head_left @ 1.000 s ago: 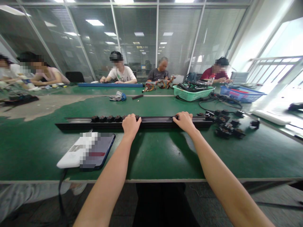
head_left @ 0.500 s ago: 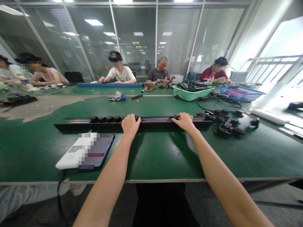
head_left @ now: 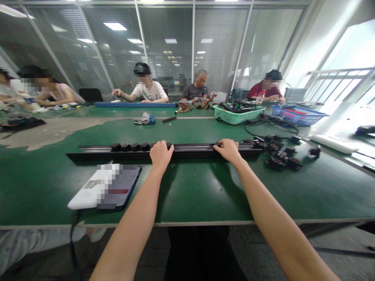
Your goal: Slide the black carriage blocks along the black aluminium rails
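A long black rail point(head_left: 193, 155) with a channel along its top lies across the green table in front of me. Several small black socket-like modules point(head_left: 135, 147) sit in a row in the channel's left half. My left hand point(head_left: 160, 153) is closed over the rail just right of that row, and its fingers hide part of it. Farther right, my right hand point(head_left: 229, 150) pinches one black module point(head_left: 217, 144) at the channel. More loose black modules point(head_left: 281, 156) lie in a heap beyond the rail's right end.
A white device point(head_left: 84, 193) and a phone point(head_left: 133, 187) lie near the table's front edge at left. Behind the rail are a grey-blue glove point(head_left: 145, 119), a green basket point(head_left: 238, 116) of cables and a blue basket point(head_left: 299, 116). Several people sit across the table.
My hands and the rail stay almost where they were. Across the table, a person in a white shirt has raised one hand and moved it to the left.
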A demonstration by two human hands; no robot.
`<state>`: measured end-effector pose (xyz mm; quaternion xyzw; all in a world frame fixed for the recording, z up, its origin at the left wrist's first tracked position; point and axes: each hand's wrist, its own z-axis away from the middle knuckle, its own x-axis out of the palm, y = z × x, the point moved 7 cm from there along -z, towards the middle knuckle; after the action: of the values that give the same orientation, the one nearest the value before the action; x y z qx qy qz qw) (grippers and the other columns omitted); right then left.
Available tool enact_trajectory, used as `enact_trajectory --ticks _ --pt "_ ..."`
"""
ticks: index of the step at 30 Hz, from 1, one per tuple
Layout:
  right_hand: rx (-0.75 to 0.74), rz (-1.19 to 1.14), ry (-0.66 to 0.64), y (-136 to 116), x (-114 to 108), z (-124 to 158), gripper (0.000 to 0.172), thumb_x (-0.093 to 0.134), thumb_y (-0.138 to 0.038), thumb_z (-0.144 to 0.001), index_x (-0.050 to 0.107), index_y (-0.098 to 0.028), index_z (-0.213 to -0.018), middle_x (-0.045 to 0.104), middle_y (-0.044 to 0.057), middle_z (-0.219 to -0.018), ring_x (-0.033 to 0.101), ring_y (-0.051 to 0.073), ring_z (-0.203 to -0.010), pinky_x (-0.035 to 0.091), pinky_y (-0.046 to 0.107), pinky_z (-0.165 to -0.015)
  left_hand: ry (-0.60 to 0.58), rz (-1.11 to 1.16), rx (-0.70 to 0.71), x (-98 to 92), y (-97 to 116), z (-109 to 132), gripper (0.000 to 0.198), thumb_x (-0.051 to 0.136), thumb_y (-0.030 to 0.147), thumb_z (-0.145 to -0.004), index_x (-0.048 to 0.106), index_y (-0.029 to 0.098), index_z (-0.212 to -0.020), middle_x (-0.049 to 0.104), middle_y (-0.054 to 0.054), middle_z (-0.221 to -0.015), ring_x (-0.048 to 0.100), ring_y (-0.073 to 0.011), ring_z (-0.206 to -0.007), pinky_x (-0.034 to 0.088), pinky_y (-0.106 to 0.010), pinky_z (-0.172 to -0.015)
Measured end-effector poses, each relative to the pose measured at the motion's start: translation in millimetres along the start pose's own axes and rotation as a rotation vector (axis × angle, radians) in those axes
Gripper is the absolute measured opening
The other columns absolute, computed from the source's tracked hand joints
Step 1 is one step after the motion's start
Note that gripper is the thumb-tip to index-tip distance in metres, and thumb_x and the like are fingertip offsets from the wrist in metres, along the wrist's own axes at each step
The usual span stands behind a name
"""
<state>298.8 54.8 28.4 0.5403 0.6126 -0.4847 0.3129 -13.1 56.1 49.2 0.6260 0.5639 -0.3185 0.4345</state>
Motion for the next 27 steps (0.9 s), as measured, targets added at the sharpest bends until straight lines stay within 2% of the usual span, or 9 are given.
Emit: enact_trajectory --ticks 27 --pt "0.041 0.025 0.016 6.9 -1.8 -0.2 0.034 0.053 -0.044 -0.09 0.073 -0.017 -0.095 0.072 0.013 -0.104 0.06 0.029 -0.102 0.033 0.036 -0.082 -0.015 0.008 -0.011 -0.2 0.0 0.5 0.04 0.05 0.045 -0.101 0.069 0.016 -0.119 0.072 -0.016 -0.119 0.068 -0.0304 -0.113 0.051 -0.038 -0.096"
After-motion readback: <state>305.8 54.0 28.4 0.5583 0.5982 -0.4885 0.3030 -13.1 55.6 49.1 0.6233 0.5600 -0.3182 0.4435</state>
